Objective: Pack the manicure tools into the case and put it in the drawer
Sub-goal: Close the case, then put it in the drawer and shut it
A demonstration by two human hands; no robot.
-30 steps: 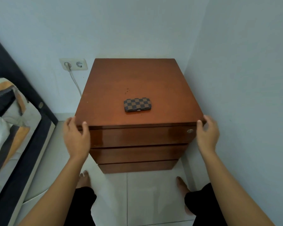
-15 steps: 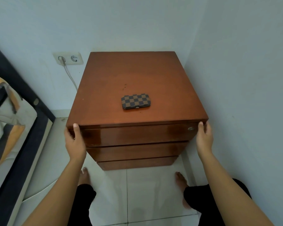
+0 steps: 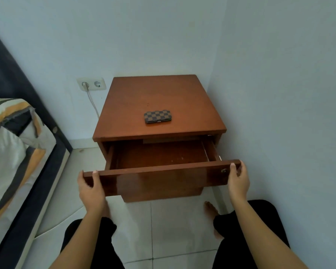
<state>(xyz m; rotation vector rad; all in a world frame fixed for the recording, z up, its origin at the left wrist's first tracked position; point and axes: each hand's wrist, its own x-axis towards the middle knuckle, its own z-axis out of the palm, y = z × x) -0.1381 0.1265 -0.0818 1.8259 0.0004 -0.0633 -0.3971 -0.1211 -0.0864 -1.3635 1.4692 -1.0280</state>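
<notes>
- Case (image 3: 157, 117): checkered brown and tan, shut, lying flat on the top of the nightstand (image 3: 163, 94), a little forward of centre, long side facing the camera. A small metal clasp shows on its near edge. Nothing touches it; both hands are well apart from it.
- Drawer (image 3: 159, 158): the top one, pulled far out from under the nightstand top. Its wooden floor shows bare where visible; the rear part sits in shadow under the top. A side rail shows along the right inner wall.
- Drawer front (image 3: 163, 177): glossy brown panel, slightly tilted, right end higher in the picture than the left. A small round lock (image 3: 223, 170) sits near its right end.
- Left hand (image 3: 90, 188): closed around the left end of the drawer front, thumb over the top edge, fingers wrapped behind and under.
- Right hand (image 3: 239, 177): closed around the right end of the drawer front, just beside the lock, thumb on the face, fingers curled round the end.
- Lower drawer fronts show only as a dark block beneath the open drawer.
- Surroundings: nightstand stands in a corner of pale walls. Socket (image 3: 91, 84) on the back wall to the left, one plug in with a cable hanging down. Bed (image 3: 14, 152) with striped bedding at far left. White tiled floor (image 3: 173, 230); the person's dark trousers and bare feet at bottom.
</notes>
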